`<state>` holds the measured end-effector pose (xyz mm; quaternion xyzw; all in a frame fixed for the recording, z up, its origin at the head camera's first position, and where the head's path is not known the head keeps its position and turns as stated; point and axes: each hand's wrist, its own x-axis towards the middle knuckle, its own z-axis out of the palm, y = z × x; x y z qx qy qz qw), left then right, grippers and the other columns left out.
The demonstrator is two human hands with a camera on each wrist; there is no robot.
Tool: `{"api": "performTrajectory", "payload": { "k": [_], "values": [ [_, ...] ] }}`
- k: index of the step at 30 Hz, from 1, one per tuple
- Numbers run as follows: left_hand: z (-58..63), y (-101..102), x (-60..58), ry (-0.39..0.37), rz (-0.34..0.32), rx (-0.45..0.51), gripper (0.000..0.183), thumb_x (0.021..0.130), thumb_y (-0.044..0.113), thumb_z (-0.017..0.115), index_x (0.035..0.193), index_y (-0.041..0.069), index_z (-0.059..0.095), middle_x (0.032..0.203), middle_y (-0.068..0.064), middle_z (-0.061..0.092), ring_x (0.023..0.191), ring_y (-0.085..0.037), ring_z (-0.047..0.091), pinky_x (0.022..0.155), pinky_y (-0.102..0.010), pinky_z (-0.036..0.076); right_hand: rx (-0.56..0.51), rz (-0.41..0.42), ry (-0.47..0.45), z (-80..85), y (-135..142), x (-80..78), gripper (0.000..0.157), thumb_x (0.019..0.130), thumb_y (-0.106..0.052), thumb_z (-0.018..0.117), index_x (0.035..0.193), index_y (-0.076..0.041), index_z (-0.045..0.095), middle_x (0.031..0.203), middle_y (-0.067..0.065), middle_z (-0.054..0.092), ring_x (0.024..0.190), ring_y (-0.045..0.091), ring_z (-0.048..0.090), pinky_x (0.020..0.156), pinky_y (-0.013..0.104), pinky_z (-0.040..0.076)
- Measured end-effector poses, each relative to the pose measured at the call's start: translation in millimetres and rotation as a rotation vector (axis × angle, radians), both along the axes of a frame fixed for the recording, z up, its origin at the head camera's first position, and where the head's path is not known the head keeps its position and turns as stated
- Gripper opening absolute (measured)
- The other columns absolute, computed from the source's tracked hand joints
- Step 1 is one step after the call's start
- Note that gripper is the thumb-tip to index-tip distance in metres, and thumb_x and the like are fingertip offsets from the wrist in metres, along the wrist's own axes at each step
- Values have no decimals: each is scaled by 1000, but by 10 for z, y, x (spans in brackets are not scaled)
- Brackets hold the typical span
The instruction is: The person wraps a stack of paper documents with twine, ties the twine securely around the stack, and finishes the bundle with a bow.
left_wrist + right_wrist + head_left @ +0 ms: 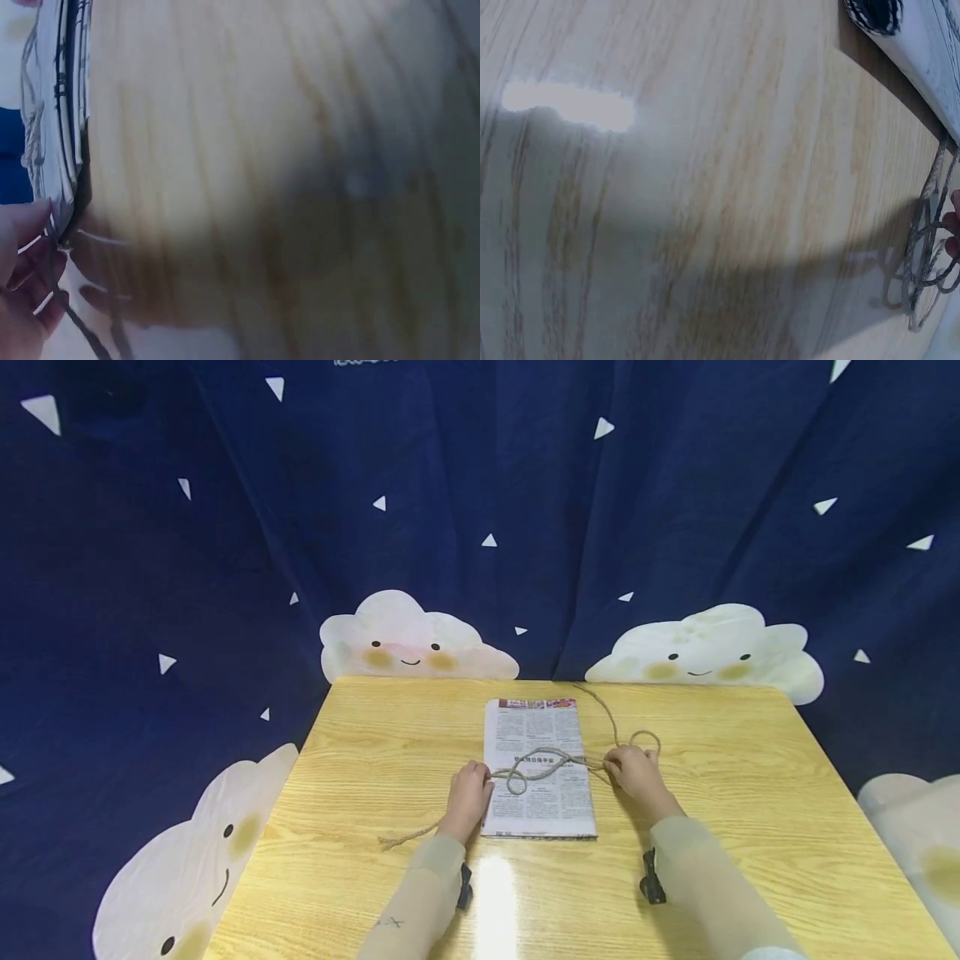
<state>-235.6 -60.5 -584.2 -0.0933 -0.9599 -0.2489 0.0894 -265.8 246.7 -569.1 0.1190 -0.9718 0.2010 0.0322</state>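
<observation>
A folded newspaper stack [536, 810] lies flat on the wooden table, its long sides pointing away from me. Across its middle runs a thin twine rope [555, 750], looped loosely on top. At the newspaper's left edge my left hand [467, 795] pinches the rope; in the left wrist view, thumb and fingers meet around the strand [54, 262] beside the layered paper edge. To the right of the newspaper, my right hand [637, 774] grips the rope strands. Only its fingertips [952, 225] show in the right wrist view, by several rope loops [922, 262].
A frayed rope end [393, 841] lies on the table [375, 727] to the left. Another length [606, 710] runs to the table's back edge. Behind hangs a dark blue curtain [450, 485] with white triangles and smiling clouds.
</observation>
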Motion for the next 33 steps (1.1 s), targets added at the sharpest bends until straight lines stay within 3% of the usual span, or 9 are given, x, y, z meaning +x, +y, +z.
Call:
{"api": "performTrajectory", "payload": {
  "k": [3,7,12,23,33],
  "values": [
    [-5,5,10,-18,6,18,7,82,9,66,83,4,61,77,-4,56,71,-21,57,66,-33,48,0,9,27,-23,1,-1,5,84,-11,64,84,-7,69,85,7,67,85,29,59,80,52,29],
    [-4,-56,0,4,23,-26,4,80,5,66,78,4,63,73,-3,56,69,-21,57,66,-34,47,-12,14,34,-12,30,0,8,84,-11,65,88,-5,69,88,10,67,87,31,59,82,52,30],
    [6,-231,-13,11,102,-56,18,71,-10,64,69,6,55,70,-2,48,65,-19,50,62,-33,44,-5,2,40,49,117,7,11,84,-10,64,91,-3,68,92,14,66,86,32,61,83,55,33],
    [77,-627,28,-150,235,-25,13,79,-7,61,90,-2,57,87,-9,53,80,-25,52,74,-38,46,10,17,53,65,261,3,12,84,-16,65,91,-8,70,86,8,64,80,29,60,76,52,36],
    [21,-911,-51,-133,304,-38,6,83,-4,58,88,0,59,87,-10,55,85,-28,52,76,-42,44,7,-9,2,86,278,48,14,84,-15,64,93,-6,70,92,12,67,87,34,61,82,55,34]
  ]
}}
